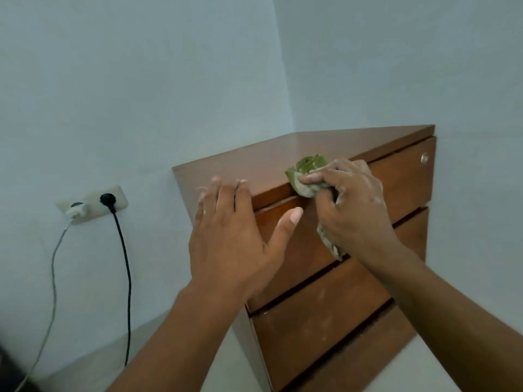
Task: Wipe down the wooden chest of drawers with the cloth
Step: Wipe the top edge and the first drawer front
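- We see a reddish-brown wooden chest of drawers (pixel 325 292) standing in the corner of a room, against pale blue-grey walls (pixel 141 80).
- Our right hand (pixel 351 205) is wrapped round a crumpled green cloth (pixel 304 176), fingers curled over it and thumb tucked under; the grasp is firm.
- The cloth is pressed against the front edge of the chest's top, right where the top meets the uppermost drawer, and a tail of it hangs out below the heel of the hand.
- Pale dusty smears show on the back of the right hand and its fingers.
- Our left hand (pixel 235 230) is released and flat, fingers straight and close together, resting on the near left corner of the chest top with the thumb spread out across the top drawer front.
- A small round metal lock (pixel 424 158) sits at the upper right of the top drawer.
- The lower drawer fronts carry light dusty marks.
- On the wall to the left there is a cream double socket plate (pixel 92 203); a white plug with a grey cable (pixel 53 267) and a black plug with a black cable (pixel 126 264) hang from it.
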Tool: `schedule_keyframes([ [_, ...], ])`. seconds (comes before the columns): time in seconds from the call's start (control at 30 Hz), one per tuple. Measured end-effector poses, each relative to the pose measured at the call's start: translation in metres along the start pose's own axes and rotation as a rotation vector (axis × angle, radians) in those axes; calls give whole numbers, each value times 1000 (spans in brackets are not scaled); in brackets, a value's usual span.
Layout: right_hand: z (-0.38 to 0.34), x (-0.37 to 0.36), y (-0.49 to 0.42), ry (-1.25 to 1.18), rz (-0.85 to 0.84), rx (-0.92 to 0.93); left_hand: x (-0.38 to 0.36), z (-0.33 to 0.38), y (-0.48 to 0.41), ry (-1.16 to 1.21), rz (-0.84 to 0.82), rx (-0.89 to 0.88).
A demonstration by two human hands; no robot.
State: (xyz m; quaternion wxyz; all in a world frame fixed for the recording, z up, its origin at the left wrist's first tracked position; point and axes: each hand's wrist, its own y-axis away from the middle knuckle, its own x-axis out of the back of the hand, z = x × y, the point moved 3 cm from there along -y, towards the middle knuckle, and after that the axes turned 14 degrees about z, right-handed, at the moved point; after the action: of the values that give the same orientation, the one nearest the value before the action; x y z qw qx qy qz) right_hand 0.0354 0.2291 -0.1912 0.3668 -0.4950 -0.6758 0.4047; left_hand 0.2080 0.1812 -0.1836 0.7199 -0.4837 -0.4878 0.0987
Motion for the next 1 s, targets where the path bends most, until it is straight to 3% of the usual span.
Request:
schedule_keyframes([
  [0.17,-4,21,-2,24,-18,-80,12,3,29,-41,54,-128],
  [0.3,-3,17,1,31,-122,-39,9,5,43,-116,97,-228],
  [0.6,-21,6,-35,-17,-176,66,13,15,54,-134,68,-142],
  [0.83,-8,-22,-77,50,-313,-119,10,23,41,-138,49,-80],
  [1.0,8,-16,-63,68,-314,-71,3,23,41,-143,89,-85],
])
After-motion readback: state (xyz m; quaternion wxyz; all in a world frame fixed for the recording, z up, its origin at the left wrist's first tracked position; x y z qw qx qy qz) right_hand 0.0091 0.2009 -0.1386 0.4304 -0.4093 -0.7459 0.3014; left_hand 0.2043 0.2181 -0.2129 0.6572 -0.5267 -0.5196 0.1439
